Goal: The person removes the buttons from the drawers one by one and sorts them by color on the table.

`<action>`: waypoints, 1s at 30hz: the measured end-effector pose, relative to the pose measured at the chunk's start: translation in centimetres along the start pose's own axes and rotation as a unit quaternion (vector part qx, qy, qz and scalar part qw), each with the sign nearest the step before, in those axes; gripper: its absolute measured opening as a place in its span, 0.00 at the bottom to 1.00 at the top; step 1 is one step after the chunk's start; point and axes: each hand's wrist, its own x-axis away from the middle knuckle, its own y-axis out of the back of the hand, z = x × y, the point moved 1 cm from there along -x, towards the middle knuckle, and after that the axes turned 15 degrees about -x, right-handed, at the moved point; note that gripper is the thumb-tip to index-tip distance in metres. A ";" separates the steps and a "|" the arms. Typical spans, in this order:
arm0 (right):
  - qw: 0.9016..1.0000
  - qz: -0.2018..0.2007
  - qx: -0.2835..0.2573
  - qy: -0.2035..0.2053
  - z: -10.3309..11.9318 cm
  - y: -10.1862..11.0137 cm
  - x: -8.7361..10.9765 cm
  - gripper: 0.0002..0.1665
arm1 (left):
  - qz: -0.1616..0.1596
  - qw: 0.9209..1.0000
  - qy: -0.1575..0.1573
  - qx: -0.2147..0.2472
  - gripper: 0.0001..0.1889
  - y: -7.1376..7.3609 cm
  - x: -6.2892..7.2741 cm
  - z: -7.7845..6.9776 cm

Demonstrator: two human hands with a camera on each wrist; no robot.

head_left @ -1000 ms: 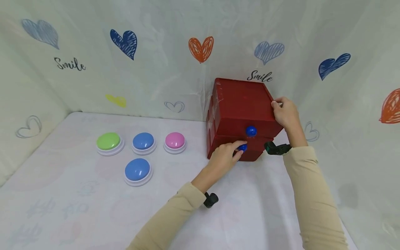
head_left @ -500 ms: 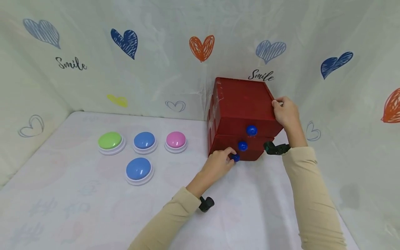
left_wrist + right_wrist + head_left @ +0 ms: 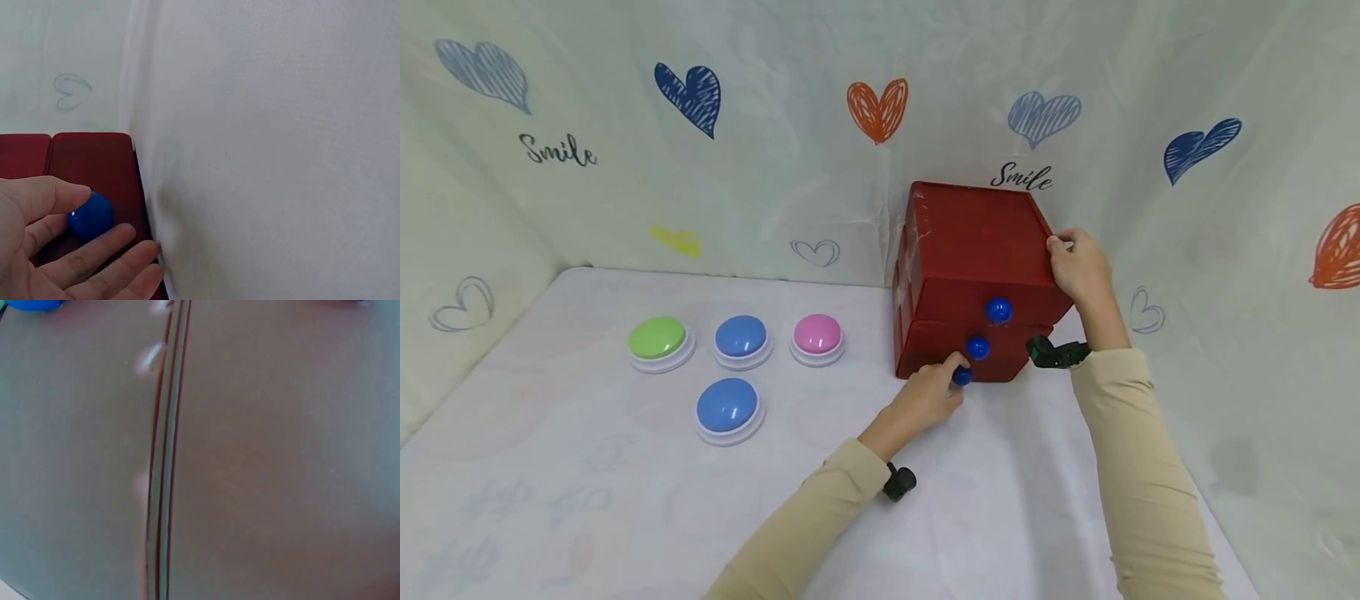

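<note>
A dark red drawer cabinet stands against the back curtain, with three round blue knobs on its front. Thumb and index finger of my left hand pinch the lowest knob; in the left wrist view the thumb lies against this blue knob while the other fingers extend past it. My right hand grips the top right edge of the cabinet. Above the left hand sit the middle knob and the top knob. The drawers look flush with the front.
Left of the cabinet on the white table are a green button, a blue button, a pink button and a nearer blue button. A curtain with printed hearts rises behind.
My left hand has moved down from the middle knob to the lowest one, and its fingers have closed on it. My right hand stays at the cabinet's edge.
</note>
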 end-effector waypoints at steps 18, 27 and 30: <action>1.000 -0.001 -0.004 -0.001 0.3 0.1 0.0 0.31 | -0.040 0.999 0.003 -0.033 0.12 0.6 -0.7 -0.3; 1.000 0.001 -0.012 -0.005 0.1 0.0 0.1 0.31 | -0.019 0.999 0.018 -0.036 0.10 0.7 -0.4 -0.5; 1.000 -0.001 -0.012 -0.005 0.1 0.0 0.2 0.31 | -0.016 0.999 0.018 -0.042 0.10 0.6 -0.2 -0.7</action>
